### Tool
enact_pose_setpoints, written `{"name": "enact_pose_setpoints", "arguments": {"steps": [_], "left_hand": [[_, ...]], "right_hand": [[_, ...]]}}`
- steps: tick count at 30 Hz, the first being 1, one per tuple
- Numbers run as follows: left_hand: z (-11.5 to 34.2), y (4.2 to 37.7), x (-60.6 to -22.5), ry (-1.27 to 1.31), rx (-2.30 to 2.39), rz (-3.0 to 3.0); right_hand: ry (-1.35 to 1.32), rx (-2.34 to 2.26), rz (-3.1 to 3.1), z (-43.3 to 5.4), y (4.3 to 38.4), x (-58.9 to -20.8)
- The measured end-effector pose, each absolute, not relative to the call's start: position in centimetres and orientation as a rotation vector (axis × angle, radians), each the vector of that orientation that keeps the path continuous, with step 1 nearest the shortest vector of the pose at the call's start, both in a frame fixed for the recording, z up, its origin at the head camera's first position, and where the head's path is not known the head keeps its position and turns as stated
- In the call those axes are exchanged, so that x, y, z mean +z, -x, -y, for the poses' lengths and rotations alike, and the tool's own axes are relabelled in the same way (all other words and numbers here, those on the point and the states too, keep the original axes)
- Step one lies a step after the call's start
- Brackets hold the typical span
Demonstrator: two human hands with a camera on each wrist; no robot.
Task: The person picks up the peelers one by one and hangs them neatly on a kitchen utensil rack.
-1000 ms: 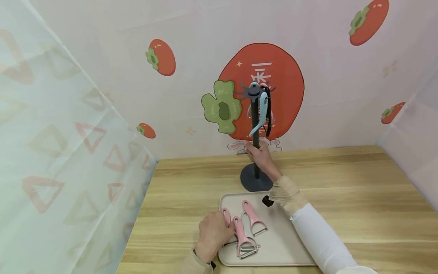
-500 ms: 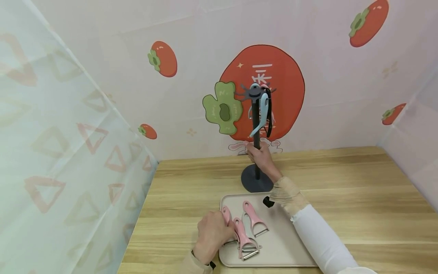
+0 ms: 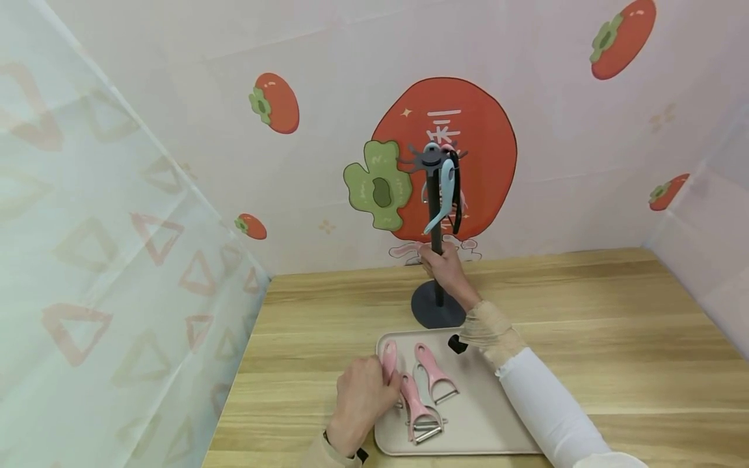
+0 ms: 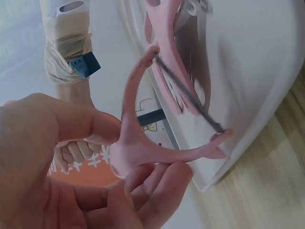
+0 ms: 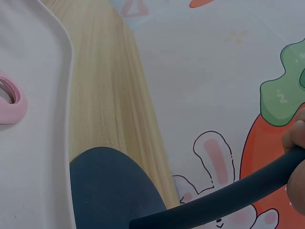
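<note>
My left hand pinches a pink peeler near its forked head, over the tray's left edge; its handle points away from me in the head view. Beside it, two pink peelers, one nearer and one farther, lie on the beige tray with a grey-white peeler between them. My right hand grips the dark pole of an upright stand, below its hooks. From the hooks hang a light blue peeler, a black one and others partly hidden behind.
The stand's round dark base rests on the wooden table just behind the tray. At the back rises a wall sheet printed with red fruit. Hooks on the stand's left side carry nothing.
The pink peeler in my left hand has swung up, its handle now standing higher and straighter above the fingers. My right hand keeps its hold on the pole.
</note>
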State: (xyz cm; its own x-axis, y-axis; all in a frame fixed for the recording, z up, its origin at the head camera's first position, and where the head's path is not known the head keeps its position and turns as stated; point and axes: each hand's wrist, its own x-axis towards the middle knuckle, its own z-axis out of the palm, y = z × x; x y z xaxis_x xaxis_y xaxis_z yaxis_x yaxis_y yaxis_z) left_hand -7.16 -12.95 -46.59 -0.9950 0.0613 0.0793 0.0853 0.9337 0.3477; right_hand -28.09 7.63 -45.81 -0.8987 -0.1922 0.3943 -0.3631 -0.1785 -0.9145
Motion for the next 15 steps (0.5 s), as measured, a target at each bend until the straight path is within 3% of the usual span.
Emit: {"name": "enact_pose_setpoints", "arguments": {"steps": [15], "left_hand": [[12.5,8.0,-44.7,0.235,-0.647,2.758]], "right_hand": [[-0.645,2.232,1.888,-7.6,28.2,-45.9]]}}
